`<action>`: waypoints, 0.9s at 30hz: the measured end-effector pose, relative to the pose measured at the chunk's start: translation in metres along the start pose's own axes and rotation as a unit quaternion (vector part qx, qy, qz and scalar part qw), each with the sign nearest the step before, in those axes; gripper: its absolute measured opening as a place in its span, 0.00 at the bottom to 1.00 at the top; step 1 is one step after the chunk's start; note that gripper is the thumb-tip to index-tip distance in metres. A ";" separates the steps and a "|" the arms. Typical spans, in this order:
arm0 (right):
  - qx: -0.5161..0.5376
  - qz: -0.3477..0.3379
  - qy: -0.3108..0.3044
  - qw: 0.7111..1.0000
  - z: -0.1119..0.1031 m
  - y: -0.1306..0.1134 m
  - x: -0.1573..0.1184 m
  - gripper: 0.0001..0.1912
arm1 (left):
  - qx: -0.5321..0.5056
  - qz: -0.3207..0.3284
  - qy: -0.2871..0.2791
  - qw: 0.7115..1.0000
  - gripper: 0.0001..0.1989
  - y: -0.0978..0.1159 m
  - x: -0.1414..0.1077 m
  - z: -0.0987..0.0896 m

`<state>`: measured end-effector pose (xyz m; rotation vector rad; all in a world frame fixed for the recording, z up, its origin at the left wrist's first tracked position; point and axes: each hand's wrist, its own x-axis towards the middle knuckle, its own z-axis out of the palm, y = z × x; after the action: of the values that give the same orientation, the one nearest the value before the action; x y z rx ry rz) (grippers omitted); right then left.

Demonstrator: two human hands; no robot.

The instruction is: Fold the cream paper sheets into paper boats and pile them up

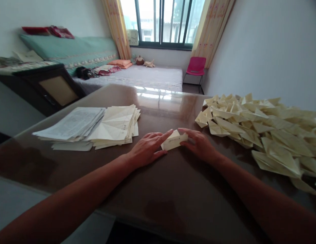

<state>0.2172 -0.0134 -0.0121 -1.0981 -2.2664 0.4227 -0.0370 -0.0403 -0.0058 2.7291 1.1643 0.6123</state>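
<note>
A small cream sheet of folded paper [175, 141] lies on the brown table in front of me, with faint print on its side and a raised point at the top. My left hand [149, 148] grips its left end, index finger along the upper edge and thumb low by the table. At the right end, my right hand [199, 144] pinches the paper between thumb and fingers. Left of my hands is a stack of cream sheets [117, 123], the top one creased. A big heap of folded cream paper pieces [249, 118] spreads over the right side.
Beside the cream stack sits a pile of white printed sheets [73, 123]. The glossy table [158, 189] reflects the window. Beyond it are a bed [158, 76], a pink chair [196, 66] and, at left, a dark cabinet [51, 88]. A wall runs along the right.
</note>
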 end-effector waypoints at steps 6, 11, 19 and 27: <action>0.174 0.076 0.124 0.974 -0.010 -0.030 -0.001 0.26 | -0.129 0.018 0.082 0.988 0.34 0.009 -0.003 -0.005; 0.236 0.152 0.102 0.954 -0.003 -0.024 0.002 0.29 | 0.014 0.074 0.156 0.985 0.21 0.009 -0.003 -0.002; 0.342 0.217 0.021 0.914 0.008 -0.004 0.006 0.31 | 0.138 0.154 0.118 0.971 0.13 0.012 -0.002 -0.003; 0.120 0.084 0.084 0.986 -0.005 -0.004 0.007 0.24 | 0.166 0.166 0.109 0.966 0.09 0.010 -0.001 0.007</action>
<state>0.2147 -0.0106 -0.0033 -1.1567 -1.9273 0.6286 -0.0277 -0.0476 -0.0095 3.2520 0.9223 0.8426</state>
